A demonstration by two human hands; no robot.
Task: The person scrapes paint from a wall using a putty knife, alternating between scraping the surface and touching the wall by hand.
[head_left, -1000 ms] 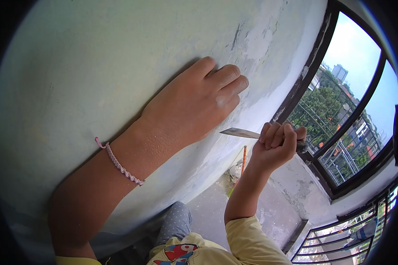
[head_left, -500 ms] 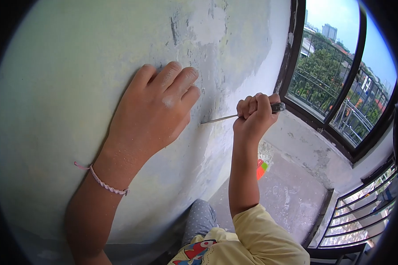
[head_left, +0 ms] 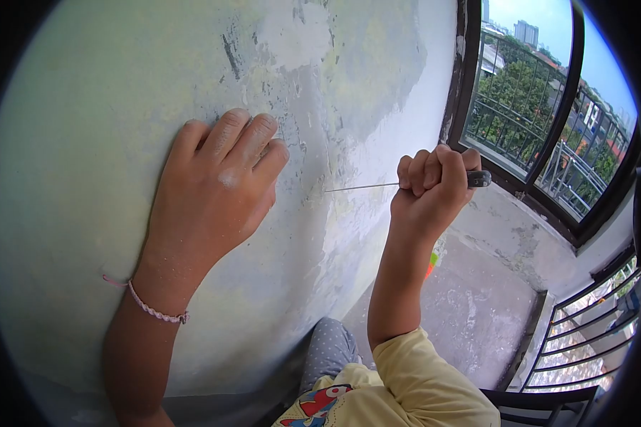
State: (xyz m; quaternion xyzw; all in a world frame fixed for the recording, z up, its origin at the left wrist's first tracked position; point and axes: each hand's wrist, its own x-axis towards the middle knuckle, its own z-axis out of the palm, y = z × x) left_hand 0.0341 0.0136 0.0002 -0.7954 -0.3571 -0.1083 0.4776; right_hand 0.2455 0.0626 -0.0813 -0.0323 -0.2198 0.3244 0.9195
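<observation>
My left hand (head_left: 210, 181) rests on the patchy pale-green wall (head_left: 85, 178), its fingers a little apart and dusted with white powder. To the right, my right hand (head_left: 434, 178) is wrapped round the dark handle of a scraper (head_left: 479, 178). The thin metal blade shows nearly edge-on and points left. Its tip is right at the wall, beside a rough strip of grey and white plaster (head_left: 313, 121). Most of the handle is hidden inside my fist.
A dark-framed window (head_left: 523, 99) stands at the upper right, above a worn sill ledge (head_left: 506, 220). Black metal railings (head_left: 584, 334) are at the lower right. An orange and green object (head_left: 431, 265) lies on the dusty floor (head_left: 463, 306), partly behind my right forearm.
My left hand appears further left in view. My right hand has shifted right with the scraper, and its blade looks straighter and more level than before.
</observation>
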